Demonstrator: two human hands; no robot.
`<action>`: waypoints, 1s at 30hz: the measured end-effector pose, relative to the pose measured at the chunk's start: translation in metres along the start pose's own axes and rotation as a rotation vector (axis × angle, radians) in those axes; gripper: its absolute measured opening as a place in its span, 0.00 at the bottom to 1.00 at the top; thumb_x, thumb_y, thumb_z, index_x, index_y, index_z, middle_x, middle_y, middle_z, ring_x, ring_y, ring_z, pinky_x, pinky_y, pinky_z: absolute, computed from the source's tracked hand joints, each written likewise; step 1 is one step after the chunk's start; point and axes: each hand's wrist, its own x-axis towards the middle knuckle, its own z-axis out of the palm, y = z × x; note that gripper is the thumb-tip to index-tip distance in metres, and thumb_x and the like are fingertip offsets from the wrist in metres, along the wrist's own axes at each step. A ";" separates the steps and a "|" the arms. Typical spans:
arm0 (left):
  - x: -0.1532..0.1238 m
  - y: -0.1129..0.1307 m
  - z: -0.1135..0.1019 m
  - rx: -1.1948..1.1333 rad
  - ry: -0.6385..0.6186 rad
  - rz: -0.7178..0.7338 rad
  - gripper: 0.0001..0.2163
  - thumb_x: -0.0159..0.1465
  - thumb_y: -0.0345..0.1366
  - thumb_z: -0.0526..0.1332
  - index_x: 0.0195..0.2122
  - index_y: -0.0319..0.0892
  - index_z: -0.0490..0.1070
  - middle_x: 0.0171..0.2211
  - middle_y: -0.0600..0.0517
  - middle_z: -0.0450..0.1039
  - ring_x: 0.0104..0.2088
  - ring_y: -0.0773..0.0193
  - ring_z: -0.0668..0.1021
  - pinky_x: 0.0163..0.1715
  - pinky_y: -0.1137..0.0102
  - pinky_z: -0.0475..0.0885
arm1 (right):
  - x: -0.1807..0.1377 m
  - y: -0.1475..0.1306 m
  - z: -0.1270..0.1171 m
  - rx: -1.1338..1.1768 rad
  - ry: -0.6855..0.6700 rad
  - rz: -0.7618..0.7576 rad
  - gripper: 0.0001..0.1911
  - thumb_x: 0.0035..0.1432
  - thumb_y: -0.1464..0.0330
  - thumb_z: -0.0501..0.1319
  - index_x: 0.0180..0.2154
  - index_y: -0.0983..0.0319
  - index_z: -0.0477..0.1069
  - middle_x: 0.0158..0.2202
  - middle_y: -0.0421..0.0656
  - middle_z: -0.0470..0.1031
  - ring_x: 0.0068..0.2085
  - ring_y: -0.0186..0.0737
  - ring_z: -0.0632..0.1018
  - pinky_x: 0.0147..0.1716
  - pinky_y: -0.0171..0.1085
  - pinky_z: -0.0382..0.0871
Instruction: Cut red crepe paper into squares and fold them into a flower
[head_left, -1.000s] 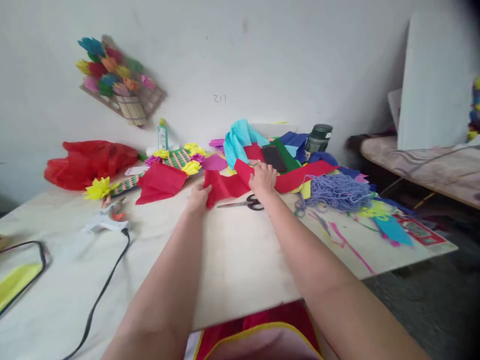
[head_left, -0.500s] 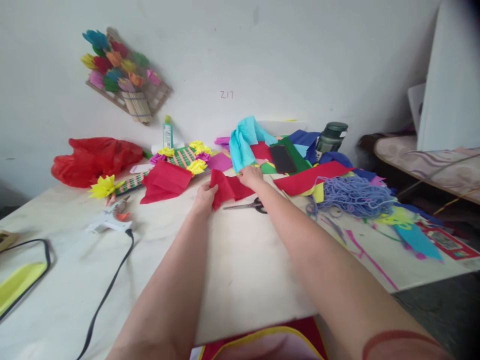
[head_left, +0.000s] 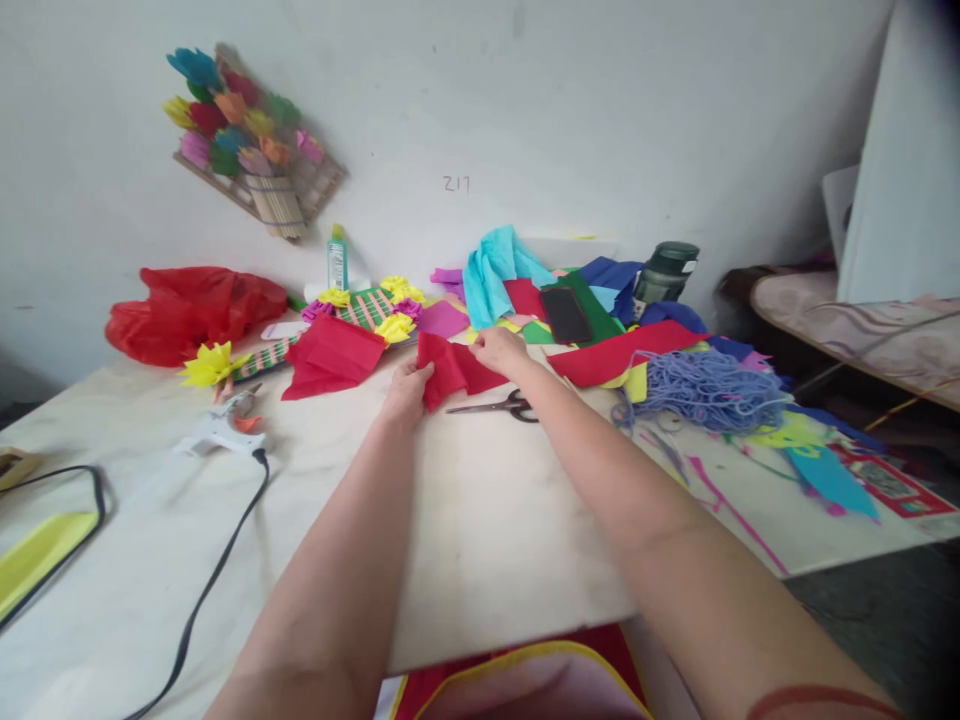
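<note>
Both my hands hold one piece of red crepe paper [head_left: 454,368] out over the pale work board [head_left: 480,530]. My left hand [head_left: 406,389] pinches its left edge. My right hand [head_left: 497,349] grips its right end, fingers closed on the paper. Black-handled scissors [head_left: 501,406] lie flat on the board just below the paper, under my right wrist. A second, larger red paper sheet [head_left: 330,354] lies to the left of my left hand.
A white glue gun [head_left: 222,433] with a black cord lies at left. Paper flowers [head_left: 206,363], a red plastic bag [head_left: 184,308], a glue bottle [head_left: 337,262], coloured paper, a phone [head_left: 566,314], a green jar [head_left: 664,270] and purple yarn [head_left: 701,388] crowd the back and right.
My right hand has drawn in leftward along the red paper toward my left hand, so the piece between them is shorter and bunched. The long red strip at right now lies free.
</note>
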 end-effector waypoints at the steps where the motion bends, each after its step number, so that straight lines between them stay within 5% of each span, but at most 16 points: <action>1: 0.000 0.001 0.000 -0.022 -0.010 -0.004 0.07 0.50 0.25 0.59 0.31 0.36 0.70 0.27 0.46 0.76 0.37 0.57 0.79 0.40 0.64 0.73 | -0.004 -0.001 0.001 0.041 -0.021 -0.006 0.16 0.56 0.60 0.52 0.38 0.60 0.75 0.42 0.48 0.76 0.44 0.47 0.75 0.41 0.39 0.65; 8: -0.006 0.003 0.008 -0.097 -0.116 -0.050 0.07 0.52 0.24 0.61 0.34 0.34 0.70 0.33 0.42 0.77 0.42 0.54 0.78 0.45 0.62 0.72 | -0.018 -0.001 0.020 0.209 -0.051 -0.071 0.19 0.49 0.68 0.56 0.45 0.59 0.70 0.46 0.44 0.75 0.45 0.43 0.75 0.42 0.36 0.66; 17: -0.005 0.002 0.011 -0.090 -0.109 -0.057 0.07 0.52 0.25 0.62 0.33 0.34 0.71 0.32 0.42 0.77 0.39 0.56 0.79 0.44 0.64 0.73 | -0.019 0.008 0.019 0.272 0.149 0.033 0.25 0.53 0.73 0.51 0.54 0.61 0.63 0.42 0.43 0.76 0.44 0.39 0.74 0.43 0.33 0.65; 22: -0.003 0.002 0.007 -0.073 -0.041 -0.074 0.04 0.53 0.23 0.60 0.30 0.34 0.71 0.30 0.43 0.77 0.38 0.58 0.79 0.44 0.64 0.73 | -0.015 0.028 0.008 0.260 0.261 0.158 0.24 0.55 0.75 0.46 0.52 0.60 0.65 0.42 0.43 0.75 0.44 0.38 0.74 0.41 0.33 0.65; 30: -0.002 0.005 0.008 -0.077 -0.002 -0.104 0.07 0.54 0.20 0.55 0.30 0.34 0.71 0.29 0.43 0.77 0.38 0.59 0.79 0.45 0.65 0.73 | -0.016 0.051 0.004 0.185 0.253 0.332 0.20 0.55 0.73 0.48 0.47 0.59 0.71 0.47 0.46 0.73 0.47 0.45 0.72 0.41 0.38 0.65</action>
